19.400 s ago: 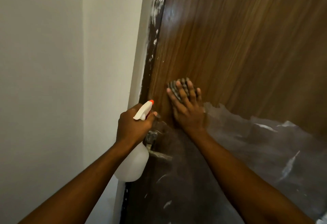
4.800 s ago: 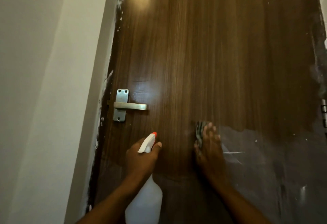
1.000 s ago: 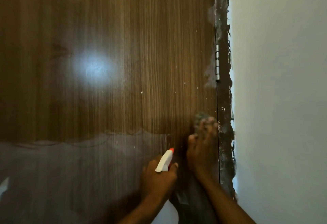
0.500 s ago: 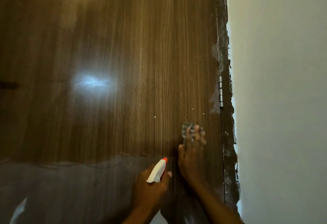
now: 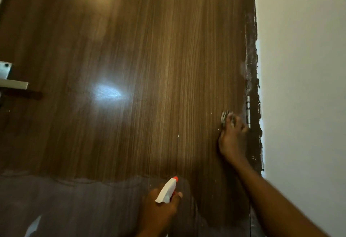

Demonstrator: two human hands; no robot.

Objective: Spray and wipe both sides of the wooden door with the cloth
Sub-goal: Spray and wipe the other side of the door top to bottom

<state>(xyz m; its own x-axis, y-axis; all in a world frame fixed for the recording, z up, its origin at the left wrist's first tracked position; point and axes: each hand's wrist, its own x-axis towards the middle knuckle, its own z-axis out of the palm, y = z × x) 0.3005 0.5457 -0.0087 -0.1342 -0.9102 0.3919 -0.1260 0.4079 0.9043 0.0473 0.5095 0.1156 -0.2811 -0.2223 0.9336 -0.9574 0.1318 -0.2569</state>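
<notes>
Cloth (image 5: pixel 224 117) is pressed to the door (image 5: pixel 149 87) near its hinge (image 5: pixel 248 111) edge under the right hand (image 5: pixel 232 139); the left hand (image 5: pixel 159 210) grips a spray bottle (image 5: pixel 166 190).

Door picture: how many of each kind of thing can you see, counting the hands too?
Hands: 2, the left hand and the right hand
Spray bottle: 1
Cloth: 1
Door: 1
Door handle: 1
Hinge: 1
Total: 7

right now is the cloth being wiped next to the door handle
No, the right hand presses the cloth beside the hinge on the right; the handle is far left.
</notes>
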